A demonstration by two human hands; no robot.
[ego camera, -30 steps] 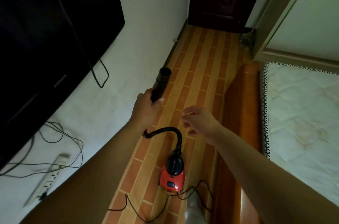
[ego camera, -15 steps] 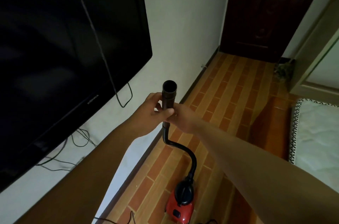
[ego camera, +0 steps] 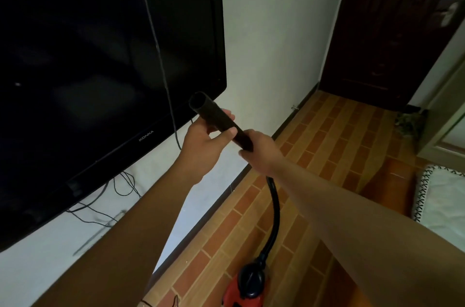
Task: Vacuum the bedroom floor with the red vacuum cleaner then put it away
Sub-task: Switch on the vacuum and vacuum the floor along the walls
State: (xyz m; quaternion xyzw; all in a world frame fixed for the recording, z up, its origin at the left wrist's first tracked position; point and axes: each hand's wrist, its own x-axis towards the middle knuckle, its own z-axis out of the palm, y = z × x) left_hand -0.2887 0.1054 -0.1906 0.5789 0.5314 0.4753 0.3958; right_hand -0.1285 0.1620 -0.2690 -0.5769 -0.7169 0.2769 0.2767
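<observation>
1. The left hand [ego camera: 203,147] holds the black suction tube [ego camera: 216,115] near its open mouth. Its fingers [ego camera: 227,114] wrap over the far side and the thumb presses the near side.
2. The right hand [ego camera: 261,153] is clenched round the same tube just behind the left hand, at the end where the hose [ego camera: 275,208] begins.
3. The tube tilts up and to the left, its open end in front of the lower corner of the KONKA television [ego camera: 100,55].
4. The hose curves down from under the right hand to the red vacuum cleaner [ego camera: 247,284], which stands on the brick-patterned floor [ego camera: 339,130] well below both hands, at the bottom edge of the view.
5. Cables [ego camera: 120,186] hang under the television against the white wall [ego camera: 271,42]. A dark door [ego camera: 390,30] stands at the far end, and a mattress [ego camera: 442,196] corner shows on the right.
</observation>
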